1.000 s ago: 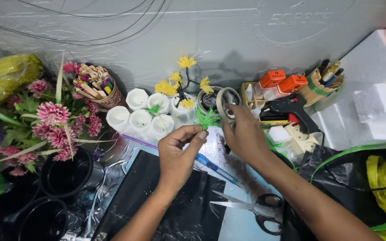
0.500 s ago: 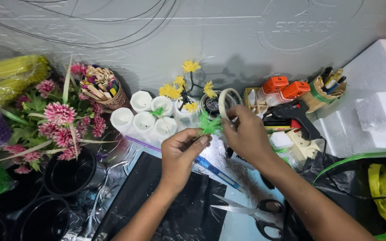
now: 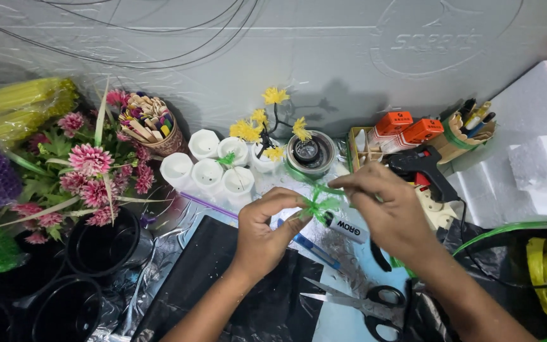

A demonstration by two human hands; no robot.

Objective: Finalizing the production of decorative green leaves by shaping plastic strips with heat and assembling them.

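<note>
Left of the green leaf sprig [image 3: 320, 206]: white cups [image 3: 209, 166] clustered | left hand [image 3: 267, 231] fingers pinch sprig, steadying it | right hand [image 3: 390, 212] fingers pinch its top | below right: scissors [image 3: 359, 304] within reach.

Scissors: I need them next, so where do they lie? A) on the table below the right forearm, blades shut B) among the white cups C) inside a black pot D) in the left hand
A: the scissors lie on the table under the right hand and forearm, blades shut, untouched by either hand.
</note>
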